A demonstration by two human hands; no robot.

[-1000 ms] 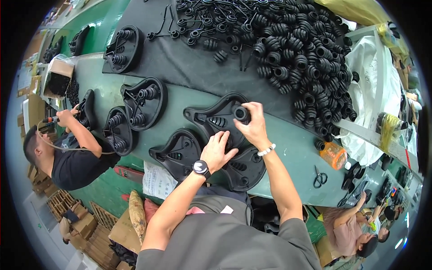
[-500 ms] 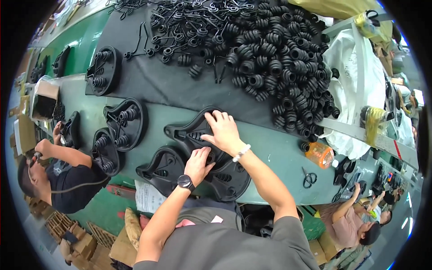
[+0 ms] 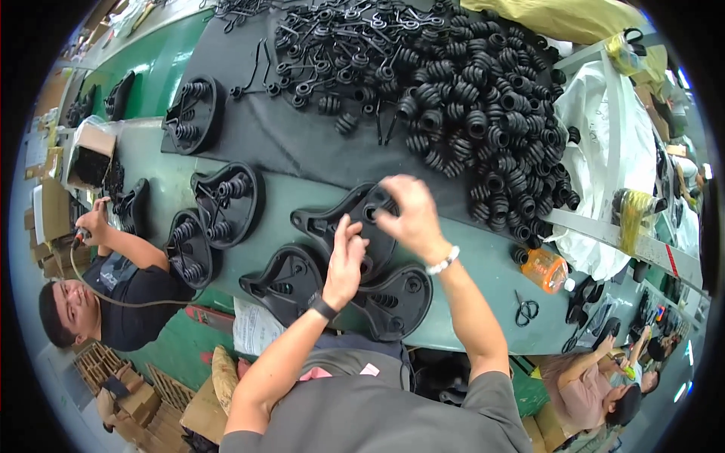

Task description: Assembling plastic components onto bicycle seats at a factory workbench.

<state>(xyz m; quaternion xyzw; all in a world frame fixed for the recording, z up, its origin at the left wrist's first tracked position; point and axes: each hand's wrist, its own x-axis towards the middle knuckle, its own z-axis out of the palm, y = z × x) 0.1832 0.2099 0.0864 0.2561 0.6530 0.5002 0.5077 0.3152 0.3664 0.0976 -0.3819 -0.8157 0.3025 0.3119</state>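
A black bicycle saddle [image 3: 321, 220] lies upside down on the bench in front of me, with a dark coil spring [image 3: 377, 205] at its far end. My right hand [image 3: 415, 219] is lifted just beside that spring, slightly blurred, thumb and fingers apart and nothing visible between them. Over the saddle's near side, my left hand [image 3: 346, 264] is held edge-on with fingers stretched out, covering part of the saddle. Two more upturned saddles, one on the left [image 3: 285, 275] and one on the right [image 3: 396, 302], lie nearer to me, their springs showing.
A large heap of black coil springs [image 3: 491, 113] and a pile of bent wire parts [image 3: 340, 45] cover the black mat [image 3: 302, 136]. Scissors [image 3: 526, 308] and an orange bottle [image 3: 545, 269] lie at right. Further saddles [image 3: 226, 204] sit at left, beside a co-worker [image 3: 128, 279] holding a tool.
My right hand has lifted off the saddle and moved right, uncovering the spring. The left hand has turned edge-on with its fingers straightened. The whole view has shifted slightly.
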